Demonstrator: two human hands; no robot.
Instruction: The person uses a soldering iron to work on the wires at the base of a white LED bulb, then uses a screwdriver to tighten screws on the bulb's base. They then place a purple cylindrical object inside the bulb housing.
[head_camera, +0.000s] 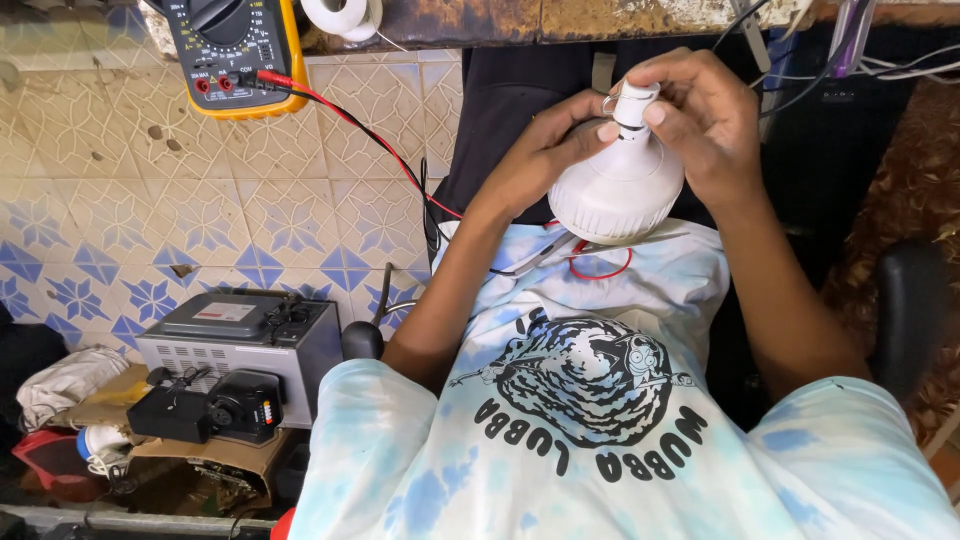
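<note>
I hold a white bulb housing (617, 185) in front of my chest, its wide end toward me and its narrow white cap (634, 104) pointing away. My left hand (545, 150) wraps the body from the left, thumb near the neck. My right hand (700, 115) pinches the cap with its fingertips. A red wire (600, 268) and a thin dark wire hang from under the housing onto my pale blue tie-dye shirt.
A yellow multimeter (235, 55) with red and black leads sits at the top left edge of a worn bench. On the tiled floor to the left stand a grey metal box (240, 335), black adapters (215, 410) and rags. A black chair arm (905, 310) is at right.
</note>
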